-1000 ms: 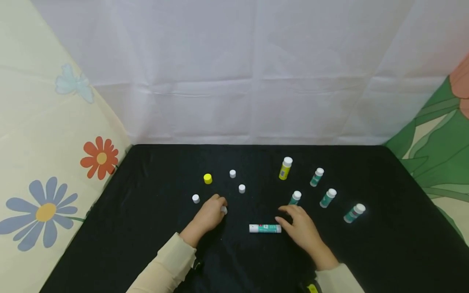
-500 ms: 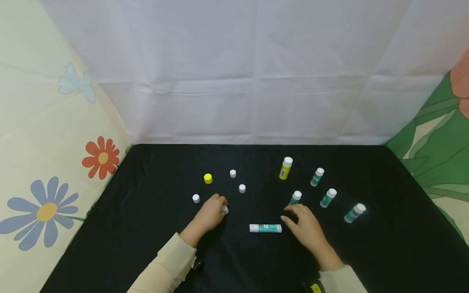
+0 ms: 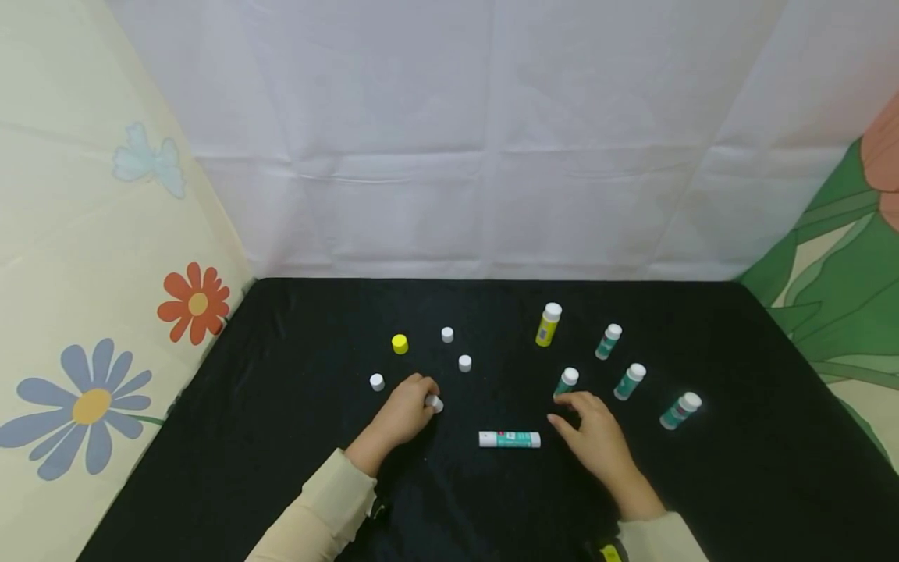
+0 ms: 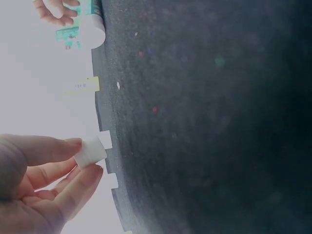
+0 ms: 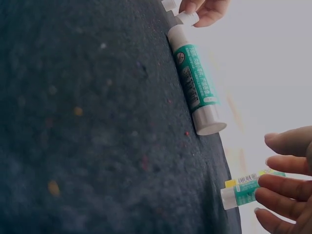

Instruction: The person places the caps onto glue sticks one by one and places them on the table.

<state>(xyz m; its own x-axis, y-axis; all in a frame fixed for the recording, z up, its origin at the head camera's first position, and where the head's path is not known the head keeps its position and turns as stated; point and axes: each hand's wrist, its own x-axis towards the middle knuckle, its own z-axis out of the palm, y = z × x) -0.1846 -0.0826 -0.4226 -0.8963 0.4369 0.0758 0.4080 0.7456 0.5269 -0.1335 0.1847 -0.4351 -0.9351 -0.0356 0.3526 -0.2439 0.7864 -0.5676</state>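
Note:
My left hand (image 3: 407, 410) pinches a small white cap (image 4: 91, 152) between thumb and fingers, close over the black cloth. To its right a teal-and-white glue stick (image 3: 510, 439) lies on its side, touched by neither hand. Past the right end of that stick is my right hand (image 3: 595, 437), thumb and fingers spread apart with nothing held. Its fingertips overlap the lower part of an upright teal glue stick (image 3: 567, 378) in the head view. The right wrist view shows the fingers (image 5: 285, 192) partly in front of an upright stick.
White caps (image 3: 465, 363) and a yellow cap (image 3: 399, 344) sit beyond my left hand. At right, upright teal glue sticks (image 3: 629, 382) and a yellow one (image 3: 547, 328) stand on the black cloth (image 3: 316, 336). A white sheet (image 3: 449, 211) hangs behind the table.
My right hand has drawn rightward, away from the lying glue stick. My left hand stays nearly in place, and more of the white cap shows past its fingertips.

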